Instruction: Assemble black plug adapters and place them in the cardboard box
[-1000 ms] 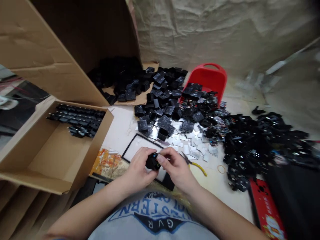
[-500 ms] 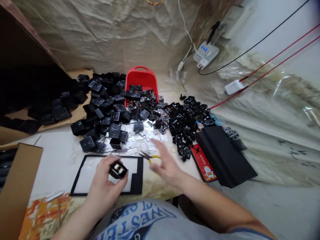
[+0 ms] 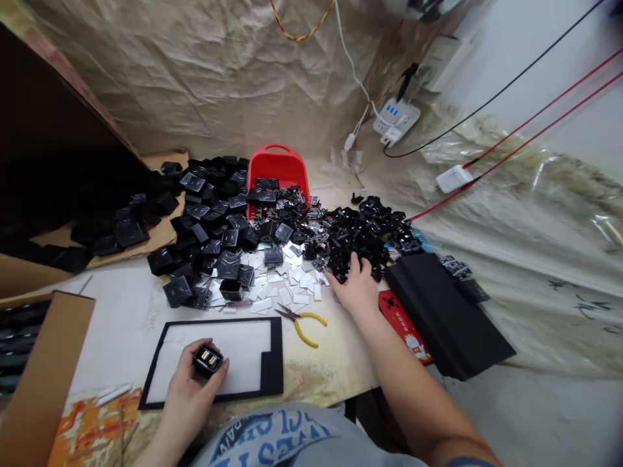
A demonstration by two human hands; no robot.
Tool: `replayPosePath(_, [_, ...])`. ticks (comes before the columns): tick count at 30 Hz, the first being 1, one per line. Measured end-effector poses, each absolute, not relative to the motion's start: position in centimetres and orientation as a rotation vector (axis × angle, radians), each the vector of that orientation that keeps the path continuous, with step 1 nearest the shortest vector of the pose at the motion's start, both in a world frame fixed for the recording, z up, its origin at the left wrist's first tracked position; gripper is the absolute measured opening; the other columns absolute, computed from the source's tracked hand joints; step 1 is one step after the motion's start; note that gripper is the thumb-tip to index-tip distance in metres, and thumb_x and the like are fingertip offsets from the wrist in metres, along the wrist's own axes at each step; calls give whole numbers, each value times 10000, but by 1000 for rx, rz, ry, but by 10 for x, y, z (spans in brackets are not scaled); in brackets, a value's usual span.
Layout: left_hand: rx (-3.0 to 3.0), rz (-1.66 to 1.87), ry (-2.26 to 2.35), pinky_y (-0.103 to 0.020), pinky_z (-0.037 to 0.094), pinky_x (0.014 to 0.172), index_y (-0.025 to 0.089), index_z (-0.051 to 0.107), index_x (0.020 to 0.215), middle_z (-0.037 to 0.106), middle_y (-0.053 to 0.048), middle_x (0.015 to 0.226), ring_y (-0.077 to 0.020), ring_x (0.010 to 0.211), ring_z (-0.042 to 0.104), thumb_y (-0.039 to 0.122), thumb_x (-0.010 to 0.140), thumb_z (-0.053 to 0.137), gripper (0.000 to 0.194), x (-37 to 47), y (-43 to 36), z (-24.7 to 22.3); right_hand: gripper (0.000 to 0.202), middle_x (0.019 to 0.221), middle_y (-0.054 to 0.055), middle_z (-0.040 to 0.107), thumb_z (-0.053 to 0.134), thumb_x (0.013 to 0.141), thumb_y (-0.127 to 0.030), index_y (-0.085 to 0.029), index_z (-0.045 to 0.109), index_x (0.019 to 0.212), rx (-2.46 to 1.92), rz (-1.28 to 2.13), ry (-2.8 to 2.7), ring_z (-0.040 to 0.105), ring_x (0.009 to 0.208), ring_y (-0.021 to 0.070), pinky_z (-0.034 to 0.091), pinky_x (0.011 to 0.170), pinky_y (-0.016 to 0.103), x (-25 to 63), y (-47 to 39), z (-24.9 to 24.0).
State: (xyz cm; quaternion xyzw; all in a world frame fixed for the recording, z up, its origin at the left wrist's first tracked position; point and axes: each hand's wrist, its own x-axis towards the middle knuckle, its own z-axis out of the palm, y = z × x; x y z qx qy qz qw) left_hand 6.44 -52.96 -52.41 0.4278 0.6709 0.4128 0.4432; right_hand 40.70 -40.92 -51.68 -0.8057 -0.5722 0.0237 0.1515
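Observation:
My left hand is closed round a small black housing with two light-coloured ports facing up, held over the white, black-framed mat. Farther right, my right hand reaches to the near edge of the pile of black plastic parts, its fingers apart; whether its fingertips touch a part cannot be made out. Yellow-handled pliers lie open on the table between the hands. White and silvery small plates lie scattered beyond the pliers.
Black housings are heaped at the centre left. Behind them a red scoop holds small circuit parts. A cardboard box stands at the left. A black folder partly covers a red case at the right.
My right hand has moved away from beside the pliers, forward and right to the black parts pile. My left hand with the housing appears lower and further left; the whole view has shifted somewhat.

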Motion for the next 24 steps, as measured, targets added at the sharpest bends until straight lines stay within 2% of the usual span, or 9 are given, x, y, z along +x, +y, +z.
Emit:
replayPosePath(4, [1095, 975, 1676, -379, 543, 826, 207, 533, 1055, 644, -24, 890, -228, 840, 654, 451, 664, 739, 505, 72, -541, -523, 721, 1318, 247, 475, 562, 824, -573, -99, 497, 1364, -2135, 158, -1638, 578, 1106, 393, 481, 867, 492, 374, -362, -519])
replayPosePath(8, [1117, 957, 1708, -377, 538, 804, 201, 529, 1062, 630, -24, 883, -224, 822, 634, 444, 692, 718, 481, 79, -544, -521, 648, 1346, 239, 448, 557, 840, -548, -105, 551, 1313, -1970, 198, -1719, 549, 1160, 374, 467, 921, 484, 341, -340, -522])
replayPosePath(11, [1090, 970, 1729, -365, 537, 774, 202, 526, 1061, 622, -15, 857, -222, 800, 628, 444, 690, 724, 485, 80, -541, -520, 595, 1353, 196, 479, 604, 821, -524, -131, 590, 1268, -1768, 255, -1840, 524, 1211, 326, 454, 978, 434, 330, -338, -521])
replayPosePath(15, [1007, 1004, 1693, -361, 541, 768, 203, 519, 1065, 629, -18, 865, -227, 820, 642, 437, 685, 735, 496, 75, -534, -518, 318, 1147, 129, 619, 518, 893, -369, -168, 667, 1089, -1562, 303, -1910, 587, 1102, 244, 465, 971, 376, 334, -344, -516])
replayPosePath(17, [982, 1031, 1664, -374, 537, 822, 205, 515, 1062, 644, -35, 924, -231, 882, 650, 427, 688, 736, 488, 72, -530, -515, 263, 1047, 102, 650, 486, 902, -310, -182, 683, 1020, -1541, 316, -1921, 614, 1017, 226, 481, 934, 358, 339, -346, -514])
replayPosePath(20, [1006, 1031, 1645, -407, 506, 918, 205, 526, 1058, 662, -68, 1035, -236, 973, 646, 409, 699, 731, 462, 69, -524, -506, 296, 1053, 122, 635, 521, 884, -359, -169, 680, 1046, -1593, 272, -1875, 590, 1020, 269, 464, 929, 411, 347, -351, -511])
replayPosePath(24, [1100, 1013, 1644, -417, 475, 960, 209, 541, 1078, 649, -94, 1140, -250, 1073, 617, 383, 731, 712, 424, 68, -520, -492, 476, 1034, 144, 609, 633, 791, -500, -151, 673, 1112, -1749, 194, -1942, 560, 996, 331, 446, 886, 469, 356, -363, -510])
